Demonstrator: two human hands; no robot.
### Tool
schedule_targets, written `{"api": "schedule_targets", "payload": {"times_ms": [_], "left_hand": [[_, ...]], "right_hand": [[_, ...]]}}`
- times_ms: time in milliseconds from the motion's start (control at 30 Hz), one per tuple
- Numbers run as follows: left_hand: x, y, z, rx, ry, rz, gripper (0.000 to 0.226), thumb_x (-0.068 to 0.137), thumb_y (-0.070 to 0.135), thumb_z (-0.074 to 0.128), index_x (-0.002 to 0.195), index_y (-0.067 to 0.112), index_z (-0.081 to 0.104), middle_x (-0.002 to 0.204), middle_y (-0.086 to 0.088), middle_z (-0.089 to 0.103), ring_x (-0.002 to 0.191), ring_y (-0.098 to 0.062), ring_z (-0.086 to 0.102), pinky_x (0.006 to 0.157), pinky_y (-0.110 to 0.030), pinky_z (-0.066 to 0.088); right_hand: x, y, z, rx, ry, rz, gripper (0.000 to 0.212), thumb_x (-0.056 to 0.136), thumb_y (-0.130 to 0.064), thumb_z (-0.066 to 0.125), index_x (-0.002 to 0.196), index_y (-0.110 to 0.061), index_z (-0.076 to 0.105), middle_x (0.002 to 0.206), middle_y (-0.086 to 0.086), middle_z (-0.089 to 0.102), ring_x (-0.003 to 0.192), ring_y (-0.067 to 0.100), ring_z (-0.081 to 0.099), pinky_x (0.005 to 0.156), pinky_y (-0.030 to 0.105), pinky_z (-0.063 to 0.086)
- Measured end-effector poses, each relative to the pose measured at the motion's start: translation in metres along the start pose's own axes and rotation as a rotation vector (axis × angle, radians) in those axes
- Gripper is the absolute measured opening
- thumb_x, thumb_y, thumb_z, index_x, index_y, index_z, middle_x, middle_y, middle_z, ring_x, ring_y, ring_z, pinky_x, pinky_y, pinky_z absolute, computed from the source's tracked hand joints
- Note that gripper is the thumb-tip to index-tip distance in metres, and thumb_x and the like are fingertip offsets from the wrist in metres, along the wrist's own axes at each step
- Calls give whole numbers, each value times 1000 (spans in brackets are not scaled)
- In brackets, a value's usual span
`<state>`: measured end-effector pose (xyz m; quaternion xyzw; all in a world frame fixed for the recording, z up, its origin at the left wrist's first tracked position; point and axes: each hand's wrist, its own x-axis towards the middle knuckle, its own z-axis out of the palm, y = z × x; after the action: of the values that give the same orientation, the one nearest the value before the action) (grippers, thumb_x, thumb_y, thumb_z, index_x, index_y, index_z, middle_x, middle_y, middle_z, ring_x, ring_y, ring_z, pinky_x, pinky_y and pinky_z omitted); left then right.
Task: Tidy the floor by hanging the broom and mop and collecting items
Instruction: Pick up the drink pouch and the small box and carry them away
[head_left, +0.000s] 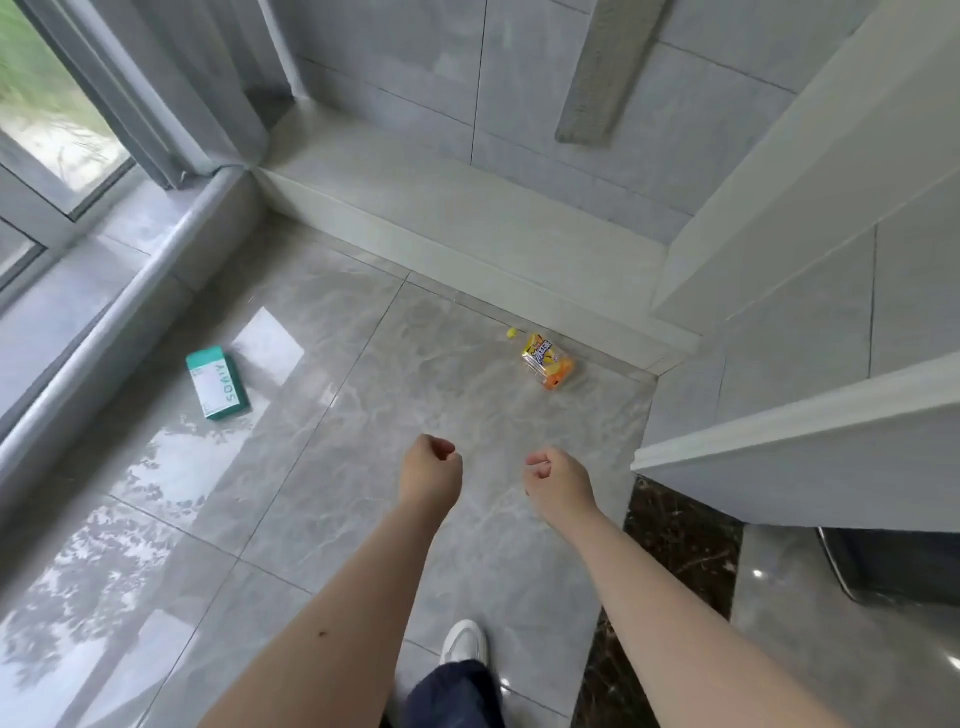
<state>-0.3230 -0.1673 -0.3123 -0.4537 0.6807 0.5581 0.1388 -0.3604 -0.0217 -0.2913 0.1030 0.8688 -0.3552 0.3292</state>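
Left of the orange snack packet (548, 360) on the floor lies a green box (217, 382). Left hand (431, 474) and right hand (560, 480) are curled into fists, gripping nothing. Packet lettering unreadable.

I see glossy grey floor tiles (467, 415) reflecting light, with a window (47, 130) and grey curtain (171, 93) at ten o'clock. White shoe (464, 642) at six o'clock, white cabinet edge (779, 452) at three, dark marble strip (670, 571) below it.

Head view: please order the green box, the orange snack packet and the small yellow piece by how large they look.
1. green box
2. orange snack packet, which lies farther away, so its true size is unsure
3. small yellow piece
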Motion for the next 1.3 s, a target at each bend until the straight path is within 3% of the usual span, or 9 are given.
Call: {"api": "schedule_targets", "payload": {"times_ms": [133, 233, 400, 500, 667, 867, 1100, 1300], "left_hand": [[51, 33, 33, 40, -32, -10, 15, 86, 7, 47, 98, 10, 56, 104, -14, 64, 98, -32, 64, 81, -40, 54], [93, 60, 56, 81, -63, -9, 18, 86, 8, 47, 101, 7, 56, 100, -17, 64, 89, -32, 64, 76, -39, 54], [168, 104, 94, 61, -118, -27, 21, 87, 7, 48, 105, 6, 58, 109, -19, 64, 91, -32, 63, 76, -37, 52], [215, 121, 119, 34, -155, -37, 20, 87, 6, 49, 105, 5, 58, 99, -16, 61, 90, -32, 62, 75, -38, 51], [275, 132, 155, 65, -153, -101, 14, 87, 4, 47, 98, 9, 54, 89, -10, 56, 83, -28, 57, 72, -34, 47], [347, 134, 216, 71, -141, -152, 12, 87, 5, 49, 97, 10, 53, 76, -5, 55, 81, -27, 58, 71, -32, 47], [415, 96, 263, 50, -118, -219, 31, 88, 7, 51, 119, 1, 54, 104, -20, 59, 84, -28, 57, 75, -35, 47], [458, 39, 303, 70, -136, -331, 38, 93, 14, 44, 130, 5, 48, 127, -20, 55, 113, -35, 59, 92, -41, 51]], "right_hand": [[61, -11, -21, 18, 19, 25, 29, 89, -9, 47, 116, -5, 57, 112, 12, 64, 88, 18, 57, 71, 23, 41], [103, -19, -31, 39, 41, 48, 28, 88, -7, 48, 114, -6, 59, 110, 12, 66, 91, 22, 60, 70, 23, 43], [177, -21, -39, 57, 66, 127, 27, 88, -9, 51, 114, -5, 59, 110, 12, 65, 98, 23, 61, 80, 28, 48], [231, -20, -39, 44, 60, 143, 26, 89, -11, 52, 113, -7, 59, 113, 9, 64, 100, 19, 59, 76, 20, 40], [300, -12, -46, 61, 64, 177, 26, 88, -10, 52, 113, -7, 60, 113, 10, 65, 105, 22, 60, 81, 25, 43], [396, 14, -56, -72, 11, 154, 28, 87, -11, 54, 114, -7, 60, 115, 11, 65, 106, 24, 59, 74, 19, 36], [477, 47, -36, -223, -42, 84, 42, 82, -20, 64, 122, -12, 54, 127, 9, 58, 116, 27, 55, 95, 36, 47], [539, 89, -7, -372, -9, 94, 62, 76, -26, 69, 131, -13, 43, 136, 7, 45, 125, 29, 42, 96, 36, 40]]}}
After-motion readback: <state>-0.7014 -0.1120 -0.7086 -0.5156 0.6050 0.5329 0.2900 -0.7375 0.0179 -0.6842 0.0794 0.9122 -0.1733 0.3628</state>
